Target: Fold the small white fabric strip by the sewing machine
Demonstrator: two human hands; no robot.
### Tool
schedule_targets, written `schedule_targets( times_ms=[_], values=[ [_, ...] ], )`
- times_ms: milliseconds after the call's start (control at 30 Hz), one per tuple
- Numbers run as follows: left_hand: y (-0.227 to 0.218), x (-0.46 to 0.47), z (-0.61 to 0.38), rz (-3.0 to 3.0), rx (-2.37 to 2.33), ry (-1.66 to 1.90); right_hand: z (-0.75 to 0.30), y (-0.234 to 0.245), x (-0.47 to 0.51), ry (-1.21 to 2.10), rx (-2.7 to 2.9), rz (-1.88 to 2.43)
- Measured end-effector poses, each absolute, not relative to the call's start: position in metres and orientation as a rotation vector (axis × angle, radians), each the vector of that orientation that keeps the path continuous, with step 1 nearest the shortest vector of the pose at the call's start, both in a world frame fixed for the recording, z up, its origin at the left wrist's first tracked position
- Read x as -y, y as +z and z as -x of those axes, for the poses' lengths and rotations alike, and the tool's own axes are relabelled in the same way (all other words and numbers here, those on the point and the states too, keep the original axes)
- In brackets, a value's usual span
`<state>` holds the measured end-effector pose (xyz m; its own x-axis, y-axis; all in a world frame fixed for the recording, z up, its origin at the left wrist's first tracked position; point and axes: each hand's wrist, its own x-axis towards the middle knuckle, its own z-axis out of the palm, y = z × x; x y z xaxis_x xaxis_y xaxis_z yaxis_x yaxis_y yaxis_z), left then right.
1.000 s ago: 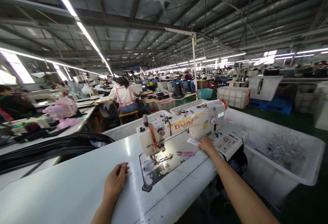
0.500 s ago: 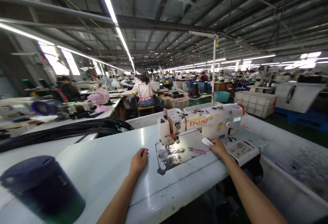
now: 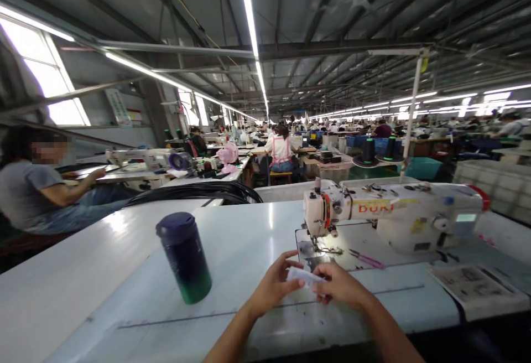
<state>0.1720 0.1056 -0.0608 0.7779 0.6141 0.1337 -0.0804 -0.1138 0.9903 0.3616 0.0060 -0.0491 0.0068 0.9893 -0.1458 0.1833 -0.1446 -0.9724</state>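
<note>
Slip: found between the hands, over the bench, on the near side of the machine; apparently brought close to the body so both hands could work on it.
Right hand: thumb and fingertips pinched the slip's right end, probably to steady it.
Left hand: half curled, thumb against the slip's left part; whether the fingers were closed behind it could not be told.
Snips: lay untouched beside the machine's head, presumably for easy reach.
Cup: stood lidded on the bench, well left of the machine, likely clear of the sewing area.
Spools: stood upright behind the machine, a position suited to drawing thread.
</note>
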Motion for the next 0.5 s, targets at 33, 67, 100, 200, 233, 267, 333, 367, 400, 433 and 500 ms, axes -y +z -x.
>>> schedule_targets(
  times_ms=[33, 67, 100, 200, 233, 267, 333, 367, 400, 433, 500],
  values=[
    [-0.061, -0.112, -0.169, -1.605, -0.494, 0.660, -0.353, -0.055, -0.019, 1.190, 1.307, 1.490],
    [-0.060, -0.119, -0.166, -1.660, -0.568, 0.692, -0.347, -0.061, -0.032, 1.136, 1.347, 1.525],
    [-0.059, -0.128, -0.162, -1.750, -0.648, 0.715, -0.342, -0.066, -0.044, 1.059, 1.402, 1.552],
    [-0.055, -0.152, -0.150, -2.060, -0.801, 0.742, -0.333, -0.073, -0.074, 0.703, 1.601, 1.567],
    [-0.054, -0.159, -0.148, -2.127, -0.811, 0.752, -0.331, -0.075, -0.082, 0.584, 1.651, 1.560],
    [-0.054, -0.165, -0.146, -2.174, -0.816, 0.763, -0.330, -0.076, -0.088, 0.478, 1.694, 1.551],
    [-0.058, -0.174, -0.145, -2.230, -0.826, 0.779, -0.328, -0.081, -0.099, 0.350, 1.746, 1.535],
    [-0.062, -0.176, -0.146, -2.249, -0.830, 0.781, -0.328, -0.085, -0.103, 0.320, 1.759, 1.527],
    [-0.066, -0.178, -0.147, -2.266, -0.832, 0.784, -0.328, -0.089, -0.106, 0.298, 1.761, 1.516],
    [-0.071, -0.179, -0.148, -2.278, -0.832, 0.790, -0.330, -0.094, -0.109, 0.290, 1.754, 1.501],
    [-0.080, -0.181, -0.150, -2.299, -0.831, 0.809, -0.335, -0.103, -0.112, 0.308, 1.728, 1.476]
  ],
)
